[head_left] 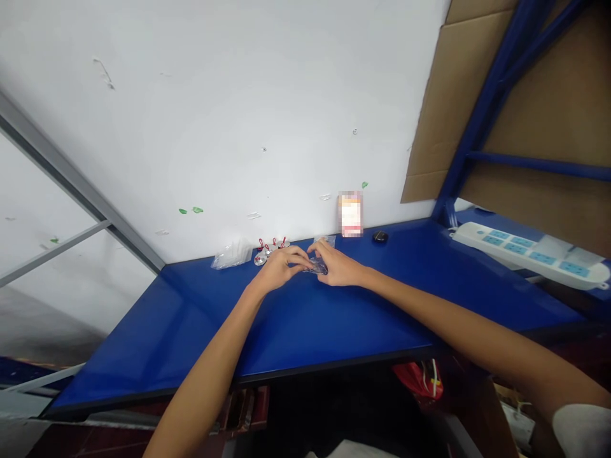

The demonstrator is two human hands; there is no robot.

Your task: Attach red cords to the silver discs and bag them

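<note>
Both hands meet over the back middle of the blue table. Between them is a small clear plastic bag; whether anything lies inside it cannot be made out. My left hand pinches the bag's left side with thumb and fingers. On the other side my right hand grips it, fingers bent round the edge. Just behind my left hand lie several small silvery round pieces with red cords, partly hidden by the hand. A stack of clear plastic bags rests to their left.
Against the white wall stands a small blurred box. A black rounded object sits to its right. Farther right is a white power strip by the blue metal frame. Under the table hangs a red bag.
</note>
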